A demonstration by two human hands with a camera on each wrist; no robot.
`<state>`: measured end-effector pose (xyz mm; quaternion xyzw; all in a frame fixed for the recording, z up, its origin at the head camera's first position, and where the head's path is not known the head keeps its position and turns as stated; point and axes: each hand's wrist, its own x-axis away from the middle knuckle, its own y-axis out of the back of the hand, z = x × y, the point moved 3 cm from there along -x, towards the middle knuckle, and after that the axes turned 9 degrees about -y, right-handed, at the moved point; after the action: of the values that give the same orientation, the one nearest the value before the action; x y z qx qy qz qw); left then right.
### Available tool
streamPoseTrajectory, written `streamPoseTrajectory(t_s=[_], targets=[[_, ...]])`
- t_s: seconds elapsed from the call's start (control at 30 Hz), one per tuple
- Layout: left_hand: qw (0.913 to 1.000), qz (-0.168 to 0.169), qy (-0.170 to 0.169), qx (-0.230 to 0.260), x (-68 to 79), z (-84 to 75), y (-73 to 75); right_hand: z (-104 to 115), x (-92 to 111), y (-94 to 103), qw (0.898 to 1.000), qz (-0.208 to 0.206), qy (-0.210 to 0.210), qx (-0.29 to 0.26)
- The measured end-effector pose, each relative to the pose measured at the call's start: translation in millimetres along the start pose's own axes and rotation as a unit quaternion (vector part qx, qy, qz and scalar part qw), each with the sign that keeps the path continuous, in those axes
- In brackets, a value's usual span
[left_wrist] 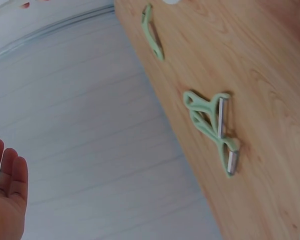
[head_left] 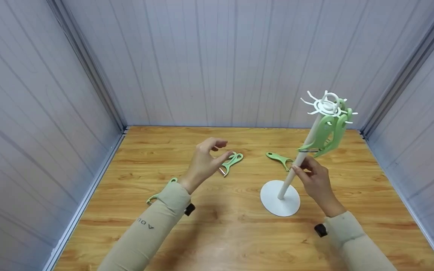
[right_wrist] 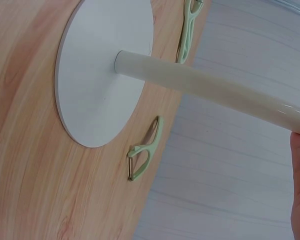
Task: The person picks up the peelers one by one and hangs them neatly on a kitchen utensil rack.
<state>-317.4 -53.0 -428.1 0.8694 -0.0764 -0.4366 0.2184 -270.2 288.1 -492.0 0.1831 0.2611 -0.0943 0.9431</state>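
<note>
My right hand [head_left: 315, 178] pinches the pole [head_left: 290, 176] of a white stand partway up, thumb on the near side. Green Y-shaped peelers [head_left: 321, 136] hang from hooks on the right side of the stand's top ring [head_left: 327, 107]. In the head view, my left hand [head_left: 205, 159] is raised with loosely bent fingers and nothing in it. Two green peelers [left_wrist: 205, 117], one overlapping the other, lie on the table beyond it. One more peeler [right_wrist: 151, 146] lies near the stand's round base [right_wrist: 97, 100].
Another green peeler [head_left: 153, 198] lies at the left, partly hidden by my left sleeve [head_left: 156, 220]. The wooden table [head_left: 217, 241] meets pale panelled walls [head_left: 217, 67] at the back and both sides. Bare hooks stick out on the left of the ring.
</note>
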Motion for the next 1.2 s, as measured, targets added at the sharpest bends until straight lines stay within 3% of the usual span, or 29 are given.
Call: streamPoseTrajectory(t_s=[0.33, 0.8, 1.0, 1.2], targets=[[0.9993, 0.004, 0.027, -0.025, 22.9, 19.3, 14.5, 1, 2, -0.3, 1.000, -0.003, 0.009, 0.003], [0.9956, -0.003, 0.076, -0.055, 31.2, 40.1, 51.8, 2, 0, 0.0, 1.000, -0.005, 0.013, -0.001], [0.9907, 0.028, 0.114, -0.070, 39.3, 55.3, 66.4, 3, -1, 0.0, 1.000, -0.005, 0.005, -0.016], [0.9778, 0.085, 0.177, -0.074, 55.2, 72.9, 81.0, 2, -1, -0.8, 1.000, -0.007, 0.008, -0.005]])
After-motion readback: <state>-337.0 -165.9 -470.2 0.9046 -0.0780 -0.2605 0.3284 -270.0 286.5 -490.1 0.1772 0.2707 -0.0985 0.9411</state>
